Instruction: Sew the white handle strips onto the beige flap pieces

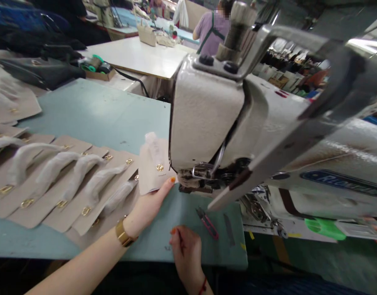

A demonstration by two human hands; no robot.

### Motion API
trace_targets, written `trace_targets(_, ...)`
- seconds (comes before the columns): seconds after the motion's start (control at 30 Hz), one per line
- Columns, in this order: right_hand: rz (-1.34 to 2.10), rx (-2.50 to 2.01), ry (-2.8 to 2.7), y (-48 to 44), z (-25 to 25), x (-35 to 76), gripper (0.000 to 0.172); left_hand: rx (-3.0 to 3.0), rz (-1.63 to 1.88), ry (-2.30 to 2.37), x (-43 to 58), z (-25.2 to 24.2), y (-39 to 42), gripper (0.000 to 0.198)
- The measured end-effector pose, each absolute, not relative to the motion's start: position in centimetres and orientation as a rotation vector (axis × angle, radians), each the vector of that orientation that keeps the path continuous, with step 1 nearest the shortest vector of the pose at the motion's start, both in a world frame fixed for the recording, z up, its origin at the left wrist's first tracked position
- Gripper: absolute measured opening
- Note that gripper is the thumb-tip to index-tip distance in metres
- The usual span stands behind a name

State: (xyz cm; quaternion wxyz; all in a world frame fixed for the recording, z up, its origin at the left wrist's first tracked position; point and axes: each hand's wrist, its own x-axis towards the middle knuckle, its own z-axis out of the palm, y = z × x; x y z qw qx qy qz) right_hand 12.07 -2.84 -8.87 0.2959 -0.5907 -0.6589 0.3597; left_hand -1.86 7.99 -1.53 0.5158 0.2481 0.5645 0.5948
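My left hand grips the lower edge of a beige leather panel, its thumb with an orange nail lying on top. Gold hardware and a strap wrapped in white film are fixed to this panel. Part of the panel's right side is hidden behind the sewing machine head. Near the table's front edge, my right hand is curled into a loose fist, and I see nothing in it. Pink-handled thread snips lie just right of that hand, with a thin grey blade-like piece beside them.
Several similar beige panels lie overlapped in a row on the left of the blue-green table. Behind them are a black bag and a small box of thread spools. A co-worker is beyond a white table.
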Motion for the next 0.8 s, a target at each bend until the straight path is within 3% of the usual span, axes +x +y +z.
trace_targets(0.5, 1.001, -1.527, -1.598, -2.6, -9.3, 12.1, 0.033, 0.693, 1.463, 1.613, 4.2, -3.6, 4.5, 0.030)
trace_targets(0.63, 1.158, -1.529, -1.283, -1.6, -7.4, 12.7, 0.040, 0.767, 1.443, 1.518, 1.5, -4.5, 0.6, 0.038)
trace_targets(0.8, 1.117, -1.469, -1.127, 0.8, -3.3, 11.9, 0.042, 1.202, 1.391, 1.614, -6.9, -4.5, -3.2, 0.045)
